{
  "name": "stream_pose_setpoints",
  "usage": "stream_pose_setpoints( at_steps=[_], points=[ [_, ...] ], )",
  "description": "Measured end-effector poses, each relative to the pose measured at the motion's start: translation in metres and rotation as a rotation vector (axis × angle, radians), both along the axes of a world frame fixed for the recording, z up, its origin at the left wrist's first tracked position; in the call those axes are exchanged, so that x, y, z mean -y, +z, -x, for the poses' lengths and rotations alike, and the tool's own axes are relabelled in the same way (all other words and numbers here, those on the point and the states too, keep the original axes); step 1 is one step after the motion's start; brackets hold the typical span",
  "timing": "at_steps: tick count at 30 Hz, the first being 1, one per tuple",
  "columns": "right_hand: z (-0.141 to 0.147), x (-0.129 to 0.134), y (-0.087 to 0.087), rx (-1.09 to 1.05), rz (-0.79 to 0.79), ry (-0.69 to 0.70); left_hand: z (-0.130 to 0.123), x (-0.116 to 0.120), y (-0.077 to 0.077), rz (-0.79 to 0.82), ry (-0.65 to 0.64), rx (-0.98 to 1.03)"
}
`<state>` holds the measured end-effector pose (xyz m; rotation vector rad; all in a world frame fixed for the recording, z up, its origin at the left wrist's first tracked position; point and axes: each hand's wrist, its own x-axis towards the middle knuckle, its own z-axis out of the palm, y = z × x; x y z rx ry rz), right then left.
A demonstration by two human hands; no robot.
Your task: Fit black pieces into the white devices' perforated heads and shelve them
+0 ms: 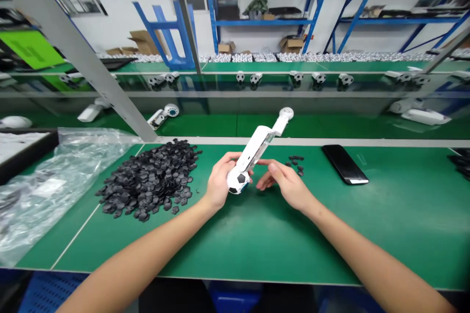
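Observation:
My left hand [219, 181] is closed around the lower end of a white camera-like device [255, 146]. The device is tilted up to the right. Its lower end is a white ball with black football-style patches [238, 182], and a smaller round white head [287, 113] tops its far end. Just right of the device is my right hand [284, 181]. Its index finger reaches to the device's side, while the other fingers bend loosely below, apart from it. Several small black pieces [295, 160] lie beyond the right hand. A large heap of black pentagon pieces [154, 178] spreads left of my left hand.
A black phone-like object [343, 162] lies to the right on the green tabletop [235, 244]. Clear plastic wrap [55, 181] and a black-edged tray [29, 149] are on the left. Behind runs a green conveyor [213, 124] carrying similar white devices. A slanted metal post [99, 76] rises at left.

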<state>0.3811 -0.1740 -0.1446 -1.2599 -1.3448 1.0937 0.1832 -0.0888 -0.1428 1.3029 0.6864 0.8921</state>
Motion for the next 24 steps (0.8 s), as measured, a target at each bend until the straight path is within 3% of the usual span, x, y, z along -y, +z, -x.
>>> stream_pose_setpoints(
  at_steps=[3,7,10,14,16,19,22,24],
  points=[
    [-0.025,-0.008,0.0,0.353,-0.031,-0.1,-0.019,-0.032,0.003,-0.069,0.079,-0.206],
    [-0.055,-0.017,-0.003,0.729,-0.038,-0.168,-0.052,-0.11,0.015,-0.203,0.206,-0.489],
    [-0.073,-0.024,-0.006,0.877,-0.101,-0.243,-0.066,-0.166,0.023,-0.353,0.267,-0.733],
    [-0.098,-0.03,-0.007,0.94,-0.121,-0.314,-0.064,-0.213,0.028,-0.547,0.303,-0.993],
    [-0.109,-0.03,-0.005,0.956,-0.113,-0.313,-0.051,-0.227,0.03,-0.628,0.322,-1.074],
    [-0.114,-0.027,-0.003,0.961,-0.102,-0.257,-0.008,-0.247,0.033,-0.674,0.463,-1.195],
    [-0.105,-0.024,-0.001,0.951,-0.109,-0.129,0.047,-0.265,0.033,-0.547,0.601,-1.354],
    [-0.095,-0.023,-0.001,0.952,-0.116,-0.059,0.077,-0.276,0.031,-0.412,0.621,-1.448]
  ],
)
